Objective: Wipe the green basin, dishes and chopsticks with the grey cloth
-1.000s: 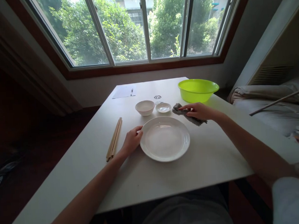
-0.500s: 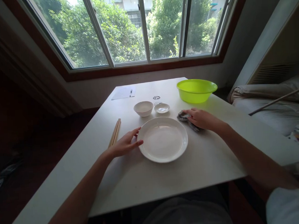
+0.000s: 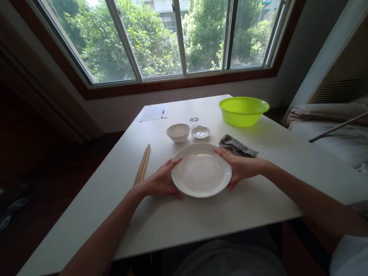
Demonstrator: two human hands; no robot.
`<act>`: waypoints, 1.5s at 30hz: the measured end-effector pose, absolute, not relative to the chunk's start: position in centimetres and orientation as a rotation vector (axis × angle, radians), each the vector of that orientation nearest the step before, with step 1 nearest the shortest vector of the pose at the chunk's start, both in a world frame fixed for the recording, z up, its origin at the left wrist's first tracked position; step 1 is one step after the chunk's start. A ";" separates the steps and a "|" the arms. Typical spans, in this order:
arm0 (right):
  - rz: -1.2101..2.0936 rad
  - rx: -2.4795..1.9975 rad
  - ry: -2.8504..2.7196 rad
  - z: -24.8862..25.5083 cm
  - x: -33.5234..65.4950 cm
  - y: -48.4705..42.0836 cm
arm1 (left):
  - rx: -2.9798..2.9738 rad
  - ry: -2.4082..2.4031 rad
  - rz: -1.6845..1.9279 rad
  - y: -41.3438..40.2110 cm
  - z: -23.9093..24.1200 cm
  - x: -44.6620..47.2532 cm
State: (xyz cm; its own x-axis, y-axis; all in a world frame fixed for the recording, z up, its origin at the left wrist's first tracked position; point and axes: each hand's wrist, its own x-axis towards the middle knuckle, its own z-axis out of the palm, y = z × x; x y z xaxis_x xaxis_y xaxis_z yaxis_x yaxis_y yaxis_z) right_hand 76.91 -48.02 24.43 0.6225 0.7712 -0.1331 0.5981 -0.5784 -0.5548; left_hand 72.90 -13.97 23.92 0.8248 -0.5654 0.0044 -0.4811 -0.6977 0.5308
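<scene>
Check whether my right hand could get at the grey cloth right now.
Probably yes: the grey cloth lies just beyond your right hand, with nothing seen between them, though that hand holds the white plate and may need to let go.

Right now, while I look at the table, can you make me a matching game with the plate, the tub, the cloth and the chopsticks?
Things:
1. plate
2. tub
3. cloth
4. chopsticks

Clues:
A. bright yellow-green
B. long, thin and light brown
C. between the left hand and the right hand
D. grey and crumpled

Right pairs: 1-C, 2-A, 3-D, 4-B.
</scene>
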 end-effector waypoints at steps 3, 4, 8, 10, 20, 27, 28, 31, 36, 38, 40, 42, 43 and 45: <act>0.467 -2.372 -1.036 23.8 77.2 -47.7 | 2.453 -0.754 -0.165 -14.2 23.6 72.9; 0.449 -2.363 -1.015 23.7 77.3 -47.6 | 2.435 -0.749 -0.134 -14.2 23.5 73.0; 0.378 -2.292 -0.952 23.5 77.7 -47.3 | 2.313 -0.799 -0.024 -14.1 23.2 73.4; 0.365 -2.245 -0.931 23.3 78.0 -47.3 | 2.234 -0.799 0.006 -14.1 23.1 73.6; 0.285 -1.822 -0.721 22.9 78.9 -46.9 | 1.868 -0.540 0.030 -14.7 23.2 74.0; 0.247 -1.579 -0.577 24.0 78.1 -45.8 | 1.743 -0.365 0.072 -15.2 23.6 73.7; 0.255 -1.558 -0.559 24.2 78.0 -45.7 | 1.753 -0.347 0.103 -15.2 23.6 73.7; 0.273 -1.517 -0.519 24.8 78.0 -45.8 | 1.829 -0.354 0.189 -15.5 23.2 73.8; 0.249 -1.523 -0.476 25.2 78.5 -46.4 | 1.909 -0.454 0.368 -16.8 23.1 74.4; 0.225 -1.491 -0.462 25.1 78.8 -46.7 | 1.911 -0.468 0.413 -17.4 23.9 74.9; 0.233 -1.451 -0.423 25.2 79.1 -47.0 | 1.912 -0.480 0.427 -17.9 25.1 75.7; 0.261 -1.421 -0.350 25.5 79.1 -47.1 | 1.932 -0.486 0.433 -18.2 26.3 76.5; 0.271 -1.411 -0.307 25.7 79.1 -47.2 | 1.958 -0.487 0.448 -18.3 26.8 76.8; 0.277 -1.392 -0.238 26.0 79.1 -47.3 | 2.013 -0.494 0.500 -18.6 27.4 77.3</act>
